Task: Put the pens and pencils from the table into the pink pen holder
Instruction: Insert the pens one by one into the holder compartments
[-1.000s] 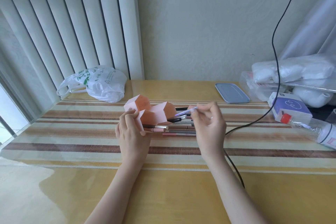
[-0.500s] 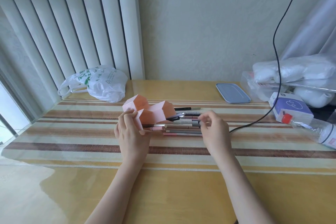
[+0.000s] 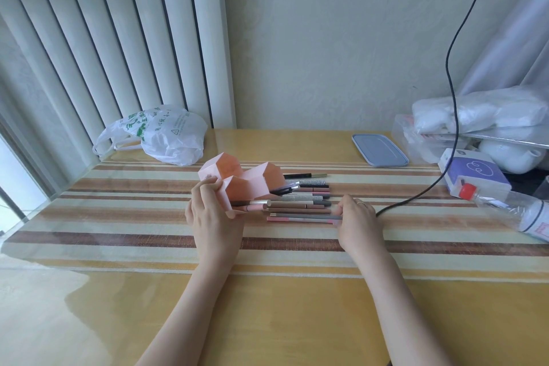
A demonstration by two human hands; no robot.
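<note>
The pink pen holder (image 3: pixel 240 180) lies tipped on its side near the middle of the surface (image 3: pixel 267 306), a cluster of hexagonal tubes with their mouths turned toward 3 o'clock. A few dark pen ends poke out of the mouths; how far they reach inside is hard to tell from this angle. The left hand (image 3: pixel 212 218) grips the holder at its 7 o'clock corner, fingers wrapped over the pink wall, thumb below.

At 3 o'clock of the holder, touching its mouths, the pens and pencils (image 3: pixel 300 205) lie in a flat row, parallel, in grey, brown, black and pink. The right hand (image 3: pixel 358 221) rests at the row's 4 o'clock end, fingers curled and pinched on the tip of the nearest grey pencil (image 3: pixel 306 216).

The surface is glossy yellow wood under a clear sheet, with a striped cloth band across it. The near half, toward 6 o'clock, is bare. At 10 o'clock of the holder sits a crumpled white plastic bag (image 3: pixel 162 135) against the vertical blinds (image 3: pixel 104 38). At 2 o'clock lies a flat blue-grey lid (image 3: pixel 378 149). A black cable (image 3: pixel 451 98) hangs down and trails toward the right hand. At 3 o'clock the edge is crowded: a purple box (image 3: pixel 475 171) and a clear bottle with a red cap (image 3: pixel 517 211) on its side.
</note>
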